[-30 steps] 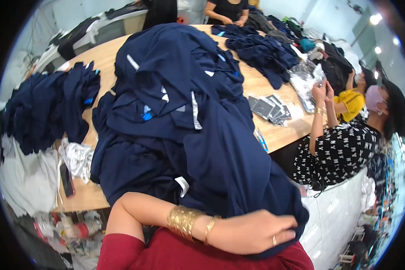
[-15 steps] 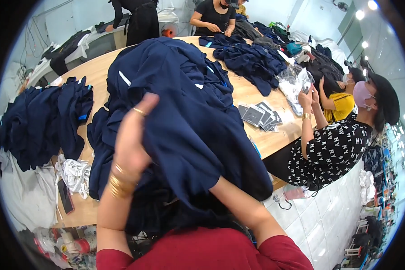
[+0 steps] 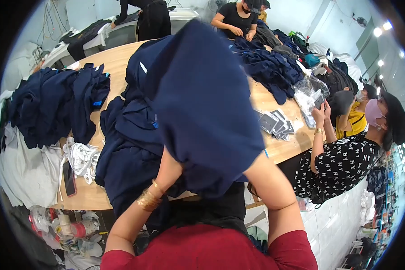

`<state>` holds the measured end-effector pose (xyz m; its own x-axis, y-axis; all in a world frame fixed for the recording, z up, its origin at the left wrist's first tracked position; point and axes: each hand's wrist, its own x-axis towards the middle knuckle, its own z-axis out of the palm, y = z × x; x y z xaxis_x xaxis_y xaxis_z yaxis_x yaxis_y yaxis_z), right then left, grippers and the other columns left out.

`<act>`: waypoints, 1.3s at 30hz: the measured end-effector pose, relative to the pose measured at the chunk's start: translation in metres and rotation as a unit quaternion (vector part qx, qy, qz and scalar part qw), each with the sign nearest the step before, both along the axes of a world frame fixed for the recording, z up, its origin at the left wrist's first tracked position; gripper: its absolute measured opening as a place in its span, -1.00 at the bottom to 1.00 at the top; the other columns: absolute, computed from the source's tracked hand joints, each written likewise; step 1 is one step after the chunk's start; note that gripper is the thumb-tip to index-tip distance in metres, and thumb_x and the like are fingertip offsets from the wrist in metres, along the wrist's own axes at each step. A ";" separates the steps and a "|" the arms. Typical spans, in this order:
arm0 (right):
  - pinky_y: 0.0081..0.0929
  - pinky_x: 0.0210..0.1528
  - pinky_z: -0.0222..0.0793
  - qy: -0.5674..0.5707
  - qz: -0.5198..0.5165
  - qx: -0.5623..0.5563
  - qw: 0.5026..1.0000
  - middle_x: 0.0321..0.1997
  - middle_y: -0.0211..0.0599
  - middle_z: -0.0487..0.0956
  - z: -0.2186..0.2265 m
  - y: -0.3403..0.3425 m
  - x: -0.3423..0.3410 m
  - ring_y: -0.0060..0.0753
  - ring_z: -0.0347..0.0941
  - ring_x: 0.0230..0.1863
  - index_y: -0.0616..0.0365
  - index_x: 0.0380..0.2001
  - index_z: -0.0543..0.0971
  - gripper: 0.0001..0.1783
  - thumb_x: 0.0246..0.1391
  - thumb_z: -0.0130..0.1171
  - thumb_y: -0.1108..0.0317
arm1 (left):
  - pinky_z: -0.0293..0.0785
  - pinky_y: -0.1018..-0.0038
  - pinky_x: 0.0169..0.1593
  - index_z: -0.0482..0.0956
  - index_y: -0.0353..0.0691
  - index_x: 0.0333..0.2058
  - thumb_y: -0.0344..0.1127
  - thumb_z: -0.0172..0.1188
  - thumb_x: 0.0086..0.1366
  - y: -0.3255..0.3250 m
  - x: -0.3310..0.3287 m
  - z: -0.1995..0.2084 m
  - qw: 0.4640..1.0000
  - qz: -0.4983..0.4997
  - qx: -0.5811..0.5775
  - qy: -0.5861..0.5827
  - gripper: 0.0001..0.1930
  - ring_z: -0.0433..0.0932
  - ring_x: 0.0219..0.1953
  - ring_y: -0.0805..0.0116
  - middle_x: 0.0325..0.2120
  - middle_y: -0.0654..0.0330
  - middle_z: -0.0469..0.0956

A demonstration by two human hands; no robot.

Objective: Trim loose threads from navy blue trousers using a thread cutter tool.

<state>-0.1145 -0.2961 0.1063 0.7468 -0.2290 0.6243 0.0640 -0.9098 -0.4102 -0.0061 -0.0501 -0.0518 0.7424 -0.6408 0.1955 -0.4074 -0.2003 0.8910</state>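
Observation:
A navy-blue garment (image 3: 207, 99) is raised in front of me, its cloth spread wide and smeared by motion near the top. My left hand (image 3: 170, 165) goes in under the cloth at its lower left, a wide gold bracelet on the wrist; its fingers are hidden. On the other side my right forearm (image 3: 272, 180) runs up into the same garment, which covers the whole right hand. Behind and to the left, a heap of navy garments (image 3: 128, 139) lies on the wooden table (image 3: 121, 56), partly covered by the raised one.
Another navy pile (image 3: 45, 105) sits at the left, near white straps (image 3: 82, 157) and a phone (image 3: 69, 179). Dark printed cards (image 3: 276, 123) lie right of the garment. A person in a patterned black shirt (image 3: 342, 159) stands close at the right, holding a small packet. More people work beyond.
The garment has been lifted and spread upward. My left hand, earlier in plain view on the cloth's left side, has gone under it. The view has shifted slightly.

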 end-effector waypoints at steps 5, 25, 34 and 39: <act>-0.43 -0.02 0.35 0.011 0.018 -0.052 0.998 -0.13 -0.21 0.49 0.004 -0.013 0.004 -0.33 0.44 -0.11 0.24 -0.08 0.42 -0.72 0.13 -0.08 0.45 | 0.44 0.40 -0.21 0.49 -0.37 -0.22 -0.39 0.21 -0.07 0.067 0.027 0.082 0.986 -0.099 0.132 -0.010 -0.64 0.56 -0.29 0.06 -0.40 -0.13 0.54; -0.48 -0.10 0.34 0.240 0.340 0.262 0.871 -0.23 0.10 0.47 -0.033 0.154 0.072 -0.08 0.47 -0.16 0.35 0.02 0.22 -0.33 -0.20 0.21 0.43 | 0.30 0.58 -0.02 0.46 -0.23 -0.17 -0.35 0.09 0.25 -0.005 0.020 0.202 0.838 -0.020 -0.526 0.145 -0.81 0.41 -0.13 0.55 -0.22 0.29 0.48; -0.49 -0.21 0.30 -0.181 0.224 0.208 0.935 -0.40 -0.27 0.39 -0.062 0.151 0.065 -0.27 0.37 -0.35 0.23 -0.36 0.40 -0.61 -0.30 0.35 0.52 | 0.50 0.61 -0.27 0.48 -0.42 -0.34 -0.19 -0.11 0.36 0.006 0.054 0.232 0.779 -0.161 -0.572 0.200 -0.65 0.55 -0.36 0.43 -0.39 0.15 0.55; -0.32 0.14 0.13 0.165 0.338 0.238 0.896 0.20 -0.11 0.28 -0.073 0.157 0.079 -0.23 0.21 0.19 0.19 0.07 0.32 -0.49 -0.01 0.13 0.43 | 0.39 0.58 -0.35 0.46 -0.39 -0.34 -0.18 -0.08 0.34 -0.051 0.009 0.236 0.856 -0.023 -0.517 0.020 -0.67 0.41 -0.45 0.46 -0.44 0.23 0.47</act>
